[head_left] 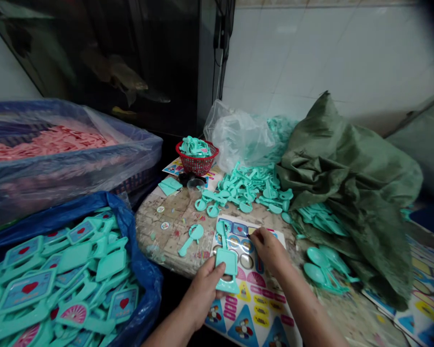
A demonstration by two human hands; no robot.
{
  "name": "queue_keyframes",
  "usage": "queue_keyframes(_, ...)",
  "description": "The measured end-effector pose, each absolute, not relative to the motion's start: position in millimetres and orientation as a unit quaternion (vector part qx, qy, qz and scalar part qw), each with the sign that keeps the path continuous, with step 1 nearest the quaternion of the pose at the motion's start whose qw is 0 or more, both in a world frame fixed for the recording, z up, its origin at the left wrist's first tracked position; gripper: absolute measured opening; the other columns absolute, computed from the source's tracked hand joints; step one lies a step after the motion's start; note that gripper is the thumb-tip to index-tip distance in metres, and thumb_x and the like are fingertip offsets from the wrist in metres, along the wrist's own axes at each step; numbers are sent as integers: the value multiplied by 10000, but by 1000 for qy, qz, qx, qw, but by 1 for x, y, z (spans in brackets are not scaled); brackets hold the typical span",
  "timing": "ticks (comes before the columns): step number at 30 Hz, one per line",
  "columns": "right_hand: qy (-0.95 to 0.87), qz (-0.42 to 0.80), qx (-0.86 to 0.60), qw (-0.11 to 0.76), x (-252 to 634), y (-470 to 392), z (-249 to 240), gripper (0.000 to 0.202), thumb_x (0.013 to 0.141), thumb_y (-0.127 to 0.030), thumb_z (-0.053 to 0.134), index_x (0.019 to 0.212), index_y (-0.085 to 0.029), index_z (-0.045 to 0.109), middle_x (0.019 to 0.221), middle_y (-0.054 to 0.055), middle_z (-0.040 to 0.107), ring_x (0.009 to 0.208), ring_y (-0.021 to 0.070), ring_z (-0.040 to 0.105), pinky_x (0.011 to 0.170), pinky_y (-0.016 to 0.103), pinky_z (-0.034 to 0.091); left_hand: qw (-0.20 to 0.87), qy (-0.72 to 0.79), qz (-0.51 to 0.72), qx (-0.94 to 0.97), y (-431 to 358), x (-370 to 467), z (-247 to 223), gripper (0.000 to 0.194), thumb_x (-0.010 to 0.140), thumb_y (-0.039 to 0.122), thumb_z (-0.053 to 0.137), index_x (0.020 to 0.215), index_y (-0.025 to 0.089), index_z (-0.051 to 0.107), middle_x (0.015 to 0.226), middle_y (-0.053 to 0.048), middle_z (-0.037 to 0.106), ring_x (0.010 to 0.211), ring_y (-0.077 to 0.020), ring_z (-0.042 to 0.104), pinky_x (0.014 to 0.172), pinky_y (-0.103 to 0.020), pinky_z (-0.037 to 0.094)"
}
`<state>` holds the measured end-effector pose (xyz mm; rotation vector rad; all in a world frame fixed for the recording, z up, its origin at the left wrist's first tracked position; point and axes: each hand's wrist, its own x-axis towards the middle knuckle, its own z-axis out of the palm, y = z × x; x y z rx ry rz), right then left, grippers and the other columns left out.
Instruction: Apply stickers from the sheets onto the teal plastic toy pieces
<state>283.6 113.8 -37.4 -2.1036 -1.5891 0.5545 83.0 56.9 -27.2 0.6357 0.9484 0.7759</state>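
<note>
The left hand (203, 285) grips a turquoise piece (227, 261) above the sticker sheet (252, 301), thumb masking the piece's edge, while the right hand's (269, 248) grasp near the sheet's top cannot be determined.

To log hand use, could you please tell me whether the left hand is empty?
No, the left hand holds a turquoise plastic piece.

Wall (321, 53): dim, greyish, diffuse light; faint glare near the top; black, blurred vignette at the upper right.
Fish tank (159, 53): deep shadow, murky detail.
Plastic bag (238, 135): soft sheen along the folds.
Table (181, 250): muted light; near-black shadow beneath its near edge.
Sticker sheet (255, 279): small print too soft to read.
Blue bag (144, 265): stretched by wide-angle distortion.
</note>
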Motion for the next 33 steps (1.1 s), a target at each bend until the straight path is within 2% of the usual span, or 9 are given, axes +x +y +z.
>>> queue_keyframes(4, -527, 243, -770, 264, 282, 119, -36, 233, 735, -445, 552, 684, -218, 547, 599, -15, 542, 570, 141, 468, 526, 261, 263, 771, 435, 353, 301, 57, 83, -28, 392, 744, 416, 603, 1063, 191, 571, 928, -51, 618, 886, -201, 559, 670, -295, 490)
queue_keyframes(8, -474, 339, -741, 333, 282, 126, -28, 319, 627, -493, 646, 624, -194, 535, 522, -37, 493, 480, 107, 412, 458, 240, 244, 768, 436, 357, 305, 57, 83, -30, 391, 739, 421, 605, 1055, 191, 585, 871, -44, 617, 860, -195, 552, 650, -274, 477)
queue_keyframes(13, -417, 459, -643, 449, 291, 127, 4, 440, 649, -611, 566, 576, -229, 360, 470, -97, 261, 401, 68, 226, 396, 231, 195, 758, 439, 362, 318, 56, 83, -32, 348, 735, 437, 604, 974, 185, 611, 818, -41, 617, 824, -194, 559, 624, -260, 468)
queue_keyframes(17, -382, 485, -586, 524, 298, 113, 30, 474, 622, -610, 596, 587, -225, 322, 532, -94, 249, 430, 59, 161, 399, 223, 156, 744, 452, 369, 324, 55, 83, -34, 361, 742, 434, 605, 1005, 187, 612, 823, -38, 622, 835, -196, 563, 607, -248, 460)
queue_keyframes(20, -374, 506, -576, 521, 290, 89, 34, 402, 645, -529, 661, 637, -207, 422, 527, -94, 270, 444, 56, 180, 420, 214, 149, 753, 430, 388, 312, 52, 82, -33, 343, 761, 421, 605, 1001, 177, 611, 846, -46, 632, 853, -204, 575, 646, -279, 482)
queue_keyframes(23, -400, 521, -591, 467, 269, 58, 30, 348, 689, -484, 672, 677, -194, 481, 522, -85, 325, 464, 59, 229, 444, 209, 178, 781, 368, 434, 258, 46, 80, -23, 354, 790, 447, 579, 1006, 168, 609, 930, -71, 655, 885, -212, 604, 732, -319, 492)
queue_keyframes(26, -447, 502, -614, 414, 248, 31, 25, 350, 710, -507, 643, 676, -193, 493, 595, -53, 428, 545, 84, 346, 508, 213, 275, 796, 322, 466, 212, 38, 78, -7, 414, 818, 477, 533, 1079, 162, 595, 1024, -98, 661, 946, -227, 614, 792, -331, 486)
queue_keyframes(28, -469, 482, -624, 399, 239, 20, 22, 360, 706, -521, 637, 665, -193, 495, 619, -41, 441, 594, 103, 380, 548, 225, 310, 806, 306, 467, 195, 33, 77, 3, 453, 832, 497, 497, 1116, 155, 586, 1045, -108, 665, 977, -238, 612, 816, -341, 485)
queue_keyframes(33, -467, 479, -629, 396, 233, 7, 15, 362, 692, -538, 636, 699, -208, 486, 616, -41, 436, 556, 104, 366, 491, 221, 286, 818, 263, 476, 187, 21, 77, 17, 486, 854, 508, 444, 1151, 146, 576, 1070, -119, 666, 1019, -256, 603, 846, -358, 479)
